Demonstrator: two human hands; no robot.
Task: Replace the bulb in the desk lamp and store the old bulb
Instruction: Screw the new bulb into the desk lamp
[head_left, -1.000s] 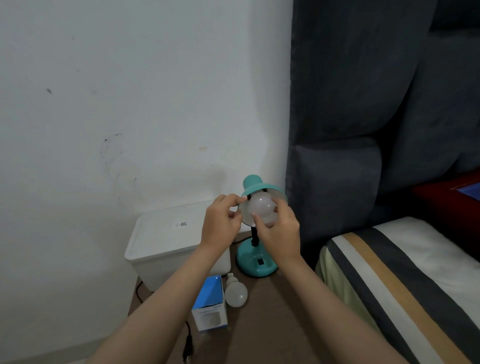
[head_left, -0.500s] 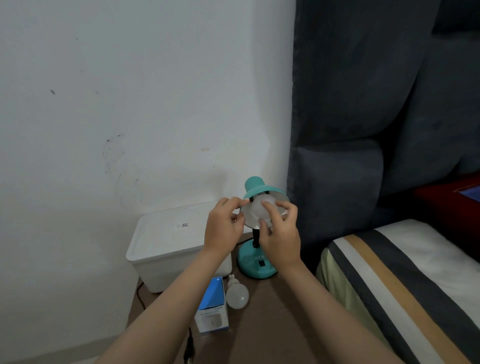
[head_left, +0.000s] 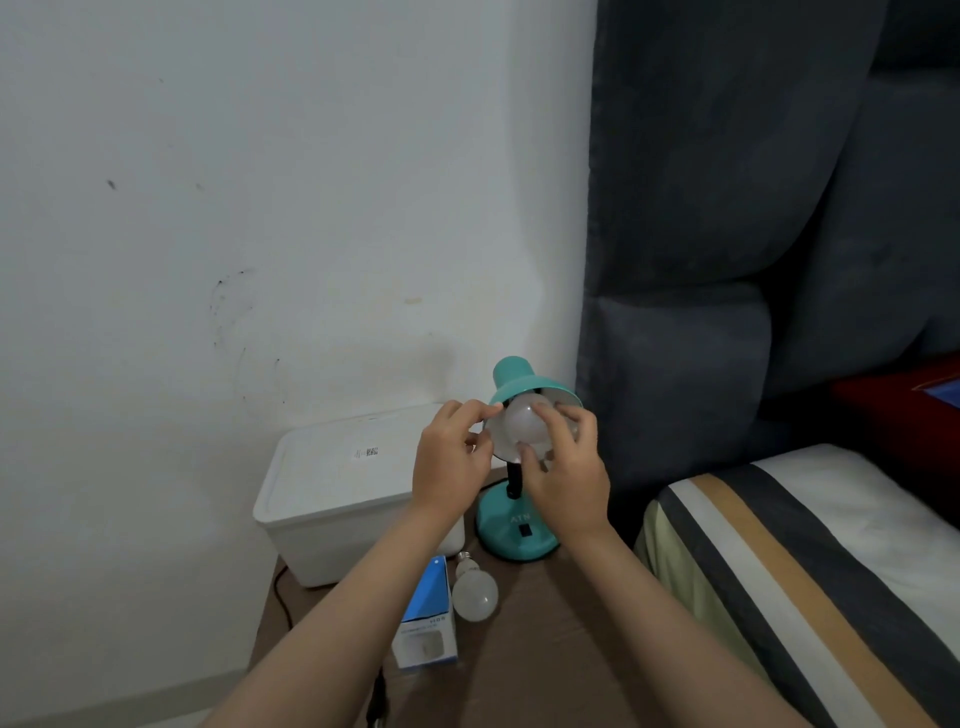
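Plug (head_left: 377, 713): dark, at the near edge of the brown table (head_left: 545, 649), partly cut off by the frame.
Box (head_left: 427, 618): blue and white carton lying on the table, near left.
Loose bulb (head_left: 474, 592): white, lying on its side just right of the box, metal base pointing far.
Bed (head_left: 810, 571): striped cover, right of the table.
Lamp (head_left: 519, 525): teal, round base standing on the table beyond the loose bulb, shade tilted toward the camera.
Left hand (head_left: 451, 462): fingertips pinched on the left rim of the shade.
Right hand (head_left: 569, 475): fingers spread and clamped around the bulb in the shade (head_left: 524, 423).
Bin (head_left: 343, 493): white, lidded, left of the lamp, against the wall (head_left: 260, 208).
Headboard (head_left: 753, 234): dark grey, padded, far right.
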